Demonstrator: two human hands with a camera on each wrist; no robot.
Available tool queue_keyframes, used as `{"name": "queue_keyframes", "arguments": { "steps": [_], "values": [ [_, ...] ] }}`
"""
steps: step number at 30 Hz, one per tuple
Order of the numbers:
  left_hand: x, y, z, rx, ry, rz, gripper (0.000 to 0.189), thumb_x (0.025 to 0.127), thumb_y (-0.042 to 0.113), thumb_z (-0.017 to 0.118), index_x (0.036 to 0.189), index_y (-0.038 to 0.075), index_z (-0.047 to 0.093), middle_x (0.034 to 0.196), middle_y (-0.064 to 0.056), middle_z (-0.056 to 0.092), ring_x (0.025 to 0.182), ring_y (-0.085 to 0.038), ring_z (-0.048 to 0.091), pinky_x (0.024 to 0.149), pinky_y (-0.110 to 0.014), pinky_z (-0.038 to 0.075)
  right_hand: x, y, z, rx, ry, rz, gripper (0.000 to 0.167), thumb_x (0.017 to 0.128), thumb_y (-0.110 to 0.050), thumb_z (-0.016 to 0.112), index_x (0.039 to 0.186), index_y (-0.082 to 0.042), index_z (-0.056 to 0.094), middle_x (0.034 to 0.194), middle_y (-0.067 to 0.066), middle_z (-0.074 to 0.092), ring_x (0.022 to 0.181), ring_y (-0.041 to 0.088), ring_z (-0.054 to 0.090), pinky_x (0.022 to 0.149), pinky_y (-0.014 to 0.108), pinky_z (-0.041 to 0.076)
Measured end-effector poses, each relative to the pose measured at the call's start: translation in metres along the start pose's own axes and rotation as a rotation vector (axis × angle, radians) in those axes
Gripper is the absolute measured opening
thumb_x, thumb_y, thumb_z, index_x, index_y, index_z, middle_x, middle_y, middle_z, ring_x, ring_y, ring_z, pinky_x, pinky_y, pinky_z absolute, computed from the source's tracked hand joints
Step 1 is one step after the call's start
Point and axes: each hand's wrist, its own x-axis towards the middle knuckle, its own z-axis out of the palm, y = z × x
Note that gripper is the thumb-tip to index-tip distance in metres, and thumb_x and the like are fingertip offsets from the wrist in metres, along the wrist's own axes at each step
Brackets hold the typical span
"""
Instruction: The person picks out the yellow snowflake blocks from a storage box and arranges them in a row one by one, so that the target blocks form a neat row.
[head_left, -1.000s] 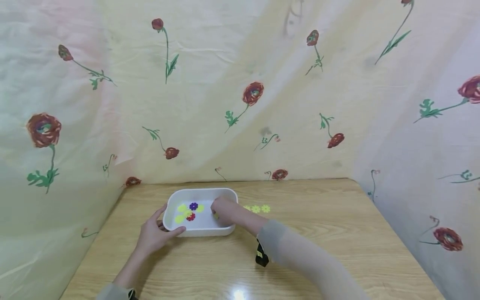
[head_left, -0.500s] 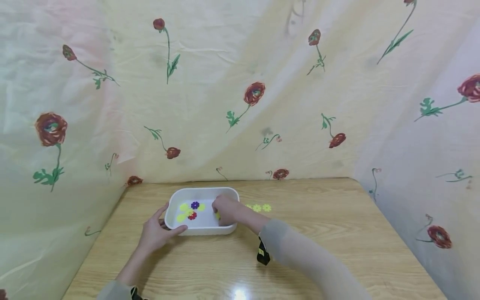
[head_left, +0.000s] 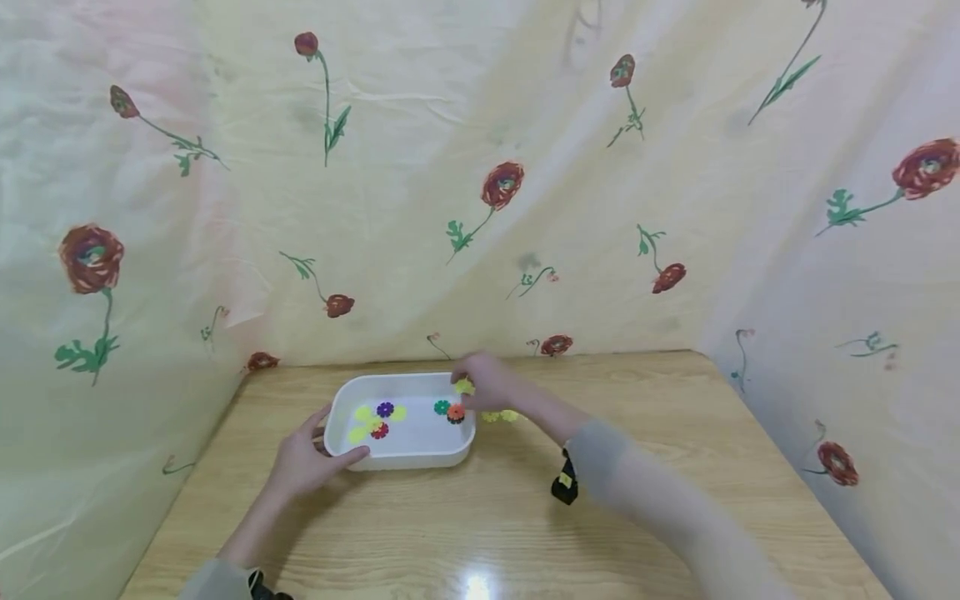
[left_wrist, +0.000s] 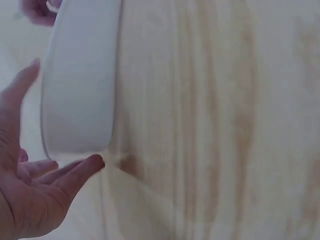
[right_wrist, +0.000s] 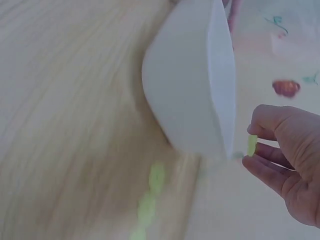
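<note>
The right hand (head_left: 491, 385) has risen from inside the tray (head_left: 408, 461) to its far right corner, pinching a yellow flower (head_left: 464, 387), seemingly now separated from those inside; the left hand (head_left: 302, 460) grips the tray's left edge.

I work at a light-brown wood-grained table (head_left: 712, 442), enclosed by creased, red-flowered cream cloth (head_left: 408, 225) (a makeshift booth, by its look); home or studio, I cannot tell.

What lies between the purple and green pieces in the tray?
A yellow piece beside the purple piece, then bare white tray up to the green piece, in the head view.
</note>
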Motion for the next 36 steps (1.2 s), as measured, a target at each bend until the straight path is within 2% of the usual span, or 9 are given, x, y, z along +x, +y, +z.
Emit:
{"name": "queue_keyframes", "arguments": {
  "steps": [6,10,13,18,23,31,36],
  "values": [
    [0.002,0.007,0.003,0.032,0.008,0.038,0.129,0.073,0.057,0.095,0.166,-0.002,0.028,0.161,-0.030,0.048,0.140,-0.049,0.057,0.109,-0.057,0.055,-0.034,0.033,-0.027,-0.041,0.086,0.027,0.030,0.084,-0.003,0.076,0.114,0.002,0.077,0.103,0.017,0.077,0.090,0.028,0.071,0.078,0.032,0.060],
    [0.003,0.007,0.007,0.057,-0.004,0.025,0.131,0.072,0.058,0.095,0.166,-0.003,0.028,0.164,-0.031,0.044,0.147,-0.048,0.050,0.117,-0.061,0.047,-0.054,0.051,-0.035,-0.068,0.128,0.026,0.028,0.083,-0.003,0.076,0.110,0.003,0.078,0.102,0.019,0.078,0.086,0.027,0.072,0.077,0.035,0.061],
    [0.005,0.005,0.007,0.067,-0.009,0.003,0.130,0.072,0.059,0.095,0.165,-0.003,0.029,0.165,-0.031,0.040,0.150,-0.049,0.045,0.120,-0.063,0.043,-0.065,0.064,-0.035,-0.069,0.140,0.025,0.027,0.082,-0.002,0.075,0.108,0.004,0.078,0.100,0.018,0.079,0.084,0.026,0.072,0.076,0.036,0.061],
    [0.008,0.004,0.007,0.052,0.008,0.013,0.135,0.068,0.063,0.096,0.165,-0.004,0.029,0.164,-0.031,0.043,0.148,-0.047,0.049,0.119,-0.061,0.046,-0.082,0.084,-0.035,-0.063,0.134,0.066,0.025,0.081,0.001,0.075,0.106,0.006,0.078,0.098,0.018,0.079,0.083,0.027,0.073,0.074,0.037,0.062],
    [0.010,0.004,0.007,0.039,0.011,0.015,0.135,0.067,0.061,0.097,0.164,-0.005,0.030,0.163,-0.031,0.044,0.147,-0.047,0.051,0.118,-0.060,0.047,-0.096,0.098,-0.031,-0.067,0.118,0.113,0.025,0.081,-0.001,0.078,0.105,0.006,0.077,0.095,0.016,0.079,0.080,0.023,0.073,0.074,0.037,0.062],
    [0.010,0.004,0.005,0.043,-0.006,0.000,0.132,0.071,0.060,0.095,0.165,-0.003,0.027,0.166,-0.030,0.040,0.149,-0.049,0.046,0.119,-0.061,0.044,-0.106,0.108,-0.020,-0.074,0.123,0.153,0.023,0.082,-0.003,0.082,0.104,0.003,0.078,0.096,0.014,0.078,0.081,0.021,0.072,0.073,0.037,0.062],
    [0.009,0.003,0.005,0.049,-0.002,0.014,0.131,0.072,0.058,0.096,0.165,-0.005,0.028,0.165,-0.031,0.040,0.149,-0.049,0.047,0.119,-0.061,0.045,-0.106,0.108,-0.008,-0.109,0.077,0.199,0.020,0.086,-0.008,0.082,0.105,0.000,0.080,0.094,0.010,0.079,0.081,0.017,0.070,0.073,0.036,0.061]
  ]
}}
